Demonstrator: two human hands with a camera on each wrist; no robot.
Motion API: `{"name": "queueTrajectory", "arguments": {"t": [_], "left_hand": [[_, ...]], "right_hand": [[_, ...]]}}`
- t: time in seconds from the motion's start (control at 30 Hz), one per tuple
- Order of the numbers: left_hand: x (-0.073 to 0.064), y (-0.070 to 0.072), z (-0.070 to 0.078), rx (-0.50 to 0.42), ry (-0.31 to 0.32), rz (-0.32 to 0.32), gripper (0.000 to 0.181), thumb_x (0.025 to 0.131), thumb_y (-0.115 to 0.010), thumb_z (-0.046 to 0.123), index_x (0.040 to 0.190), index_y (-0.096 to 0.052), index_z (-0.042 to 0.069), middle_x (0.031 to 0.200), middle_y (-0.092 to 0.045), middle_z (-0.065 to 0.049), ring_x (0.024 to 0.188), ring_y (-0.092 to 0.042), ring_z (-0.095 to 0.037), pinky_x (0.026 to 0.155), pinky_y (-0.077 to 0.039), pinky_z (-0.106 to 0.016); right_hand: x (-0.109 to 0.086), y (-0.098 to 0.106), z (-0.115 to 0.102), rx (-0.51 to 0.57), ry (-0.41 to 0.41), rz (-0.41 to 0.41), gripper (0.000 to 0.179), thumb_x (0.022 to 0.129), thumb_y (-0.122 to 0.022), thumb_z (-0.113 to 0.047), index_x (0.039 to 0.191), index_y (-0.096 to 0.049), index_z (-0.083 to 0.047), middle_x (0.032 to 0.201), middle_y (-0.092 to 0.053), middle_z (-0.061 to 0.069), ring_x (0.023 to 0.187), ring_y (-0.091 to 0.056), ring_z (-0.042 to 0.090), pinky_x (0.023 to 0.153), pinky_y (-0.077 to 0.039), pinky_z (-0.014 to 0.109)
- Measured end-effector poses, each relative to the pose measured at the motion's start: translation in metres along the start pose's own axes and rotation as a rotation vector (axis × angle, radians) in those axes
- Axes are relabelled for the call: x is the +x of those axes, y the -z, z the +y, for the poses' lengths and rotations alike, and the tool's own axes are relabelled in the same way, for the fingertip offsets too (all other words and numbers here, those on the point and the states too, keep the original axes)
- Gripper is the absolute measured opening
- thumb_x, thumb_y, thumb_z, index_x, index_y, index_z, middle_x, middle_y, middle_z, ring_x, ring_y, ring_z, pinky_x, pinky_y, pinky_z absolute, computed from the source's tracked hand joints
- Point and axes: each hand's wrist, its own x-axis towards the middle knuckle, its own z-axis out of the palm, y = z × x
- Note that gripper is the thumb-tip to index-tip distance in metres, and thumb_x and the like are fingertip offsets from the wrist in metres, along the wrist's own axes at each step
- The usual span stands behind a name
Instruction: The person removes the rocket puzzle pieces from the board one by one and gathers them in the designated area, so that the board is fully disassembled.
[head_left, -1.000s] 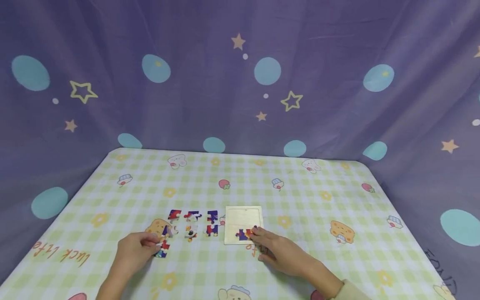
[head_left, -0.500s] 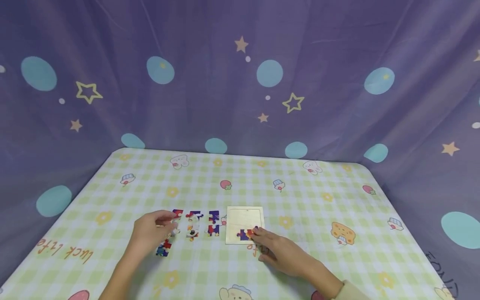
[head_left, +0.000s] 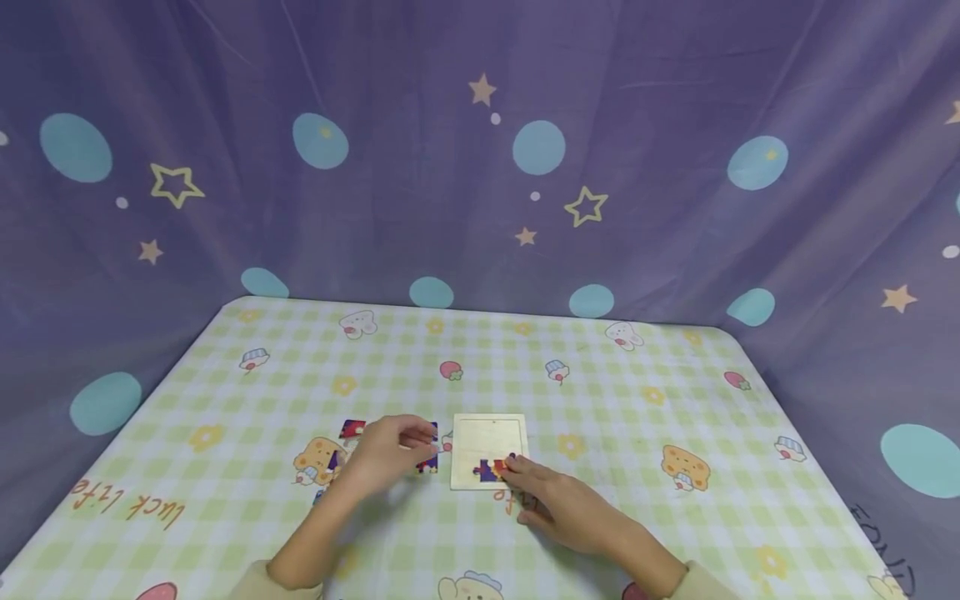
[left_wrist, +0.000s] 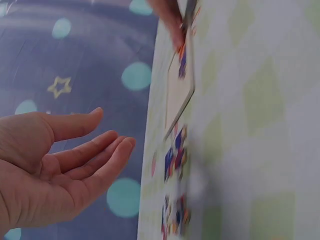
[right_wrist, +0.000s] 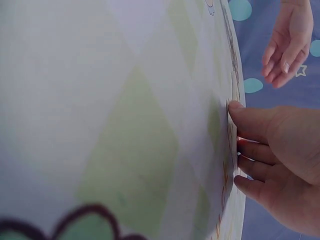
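Note:
My left hand hovers over the loose jigsaw pieces on the left, covering several of them. In the left wrist view that hand has its thumb and fingers apart, with nothing between them. A red and blue piece shows just beyond its fingertips, and a red one lies behind the wrist. To the right is a pale wooden puzzle tray, with joined blue, red and yellow pieces in its near right part. My right hand rests its extended fingertips on those pieces at the tray's near right corner.
A green and white checked cloth with printed cartoons covers the table. Behind it hangs a purple curtain with stars and blue ovals. A blue bit of another piece peeks out beside the left forearm.
My left hand has moved right, from the leftmost pieces across the loose ones toward the tray, its fingers loosely spread. The right hand has stayed at the tray's corner.

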Motion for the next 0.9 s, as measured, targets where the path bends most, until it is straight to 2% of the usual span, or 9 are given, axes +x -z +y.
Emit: {"name": "queueTrajectory", "arguments": {"t": [0.23, 0.37, 0.57, 0.9], "left_hand": [[0.007, -0.024, -0.002, -0.003, -0.101, -0.108, 0.016, 0.083, -0.071, 0.012, 0.097, -0.071, 0.004, 0.086, -0.071, -0.004, 0.076, -0.062, -0.011, 0.068, -0.051, -0.024], [0.011, -0.033, -0.005, -0.002, -0.119, -0.169, 0.016, 0.083, -0.071, 0.013, 0.095, -0.072, 0.004, 0.085, -0.071, -0.004, 0.075, -0.061, -0.01, 0.069, -0.05, -0.025], [0.013, -0.044, -0.004, -0.021, -0.1, -0.225, 0.017, 0.082, -0.072, 0.014, 0.095, -0.072, 0.002, 0.082, -0.069, -0.004, 0.072, -0.059, -0.009, 0.065, -0.048, -0.024], [0.015, -0.051, 0.0, -0.023, -0.046, -0.217, 0.014, 0.083, -0.072, 0.016, 0.092, -0.071, 0.004, 0.08, -0.066, -0.004, 0.069, -0.058, -0.01, 0.062, -0.047, -0.024]], "right_hand": [[0.0, 0.0, 0.0, -0.003, 0.003, 0.002, 0.053, 0.092, -0.063, -0.027, 0.141, -0.048, -0.012, 0.152, -0.042, 0.007, 0.138, -0.045, 0.024, 0.105, -0.045, 0.039], [-0.001, 0.0, 0.0, -0.005, 0.009, 0.005, 0.052, 0.092, -0.063, -0.027, 0.14, -0.049, -0.011, 0.151, -0.043, 0.006, 0.138, -0.044, 0.023, 0.106, -0.044, 0.04], [-0.001, -0.001, 0.002, -0.002, 0.024, 0.014, 0.054, 0.091, -0.064, -0.026, 0.14, -0.049, -0.011, 0.151, -0.043, 0.007, 0.138, -0.044, 0.024, 0.106, -0.043, 0.04], [-0.001, -0.001, 0.003, -0.011, 0.029, 0.026, 0.055, 0.091, -0.065, -0.026, 0.141, -0.048, -0.01, 0.151, -0.043, 0.008, 0.138, -0.044, 0.025, 0.107, -0.043, 0.04]]}}
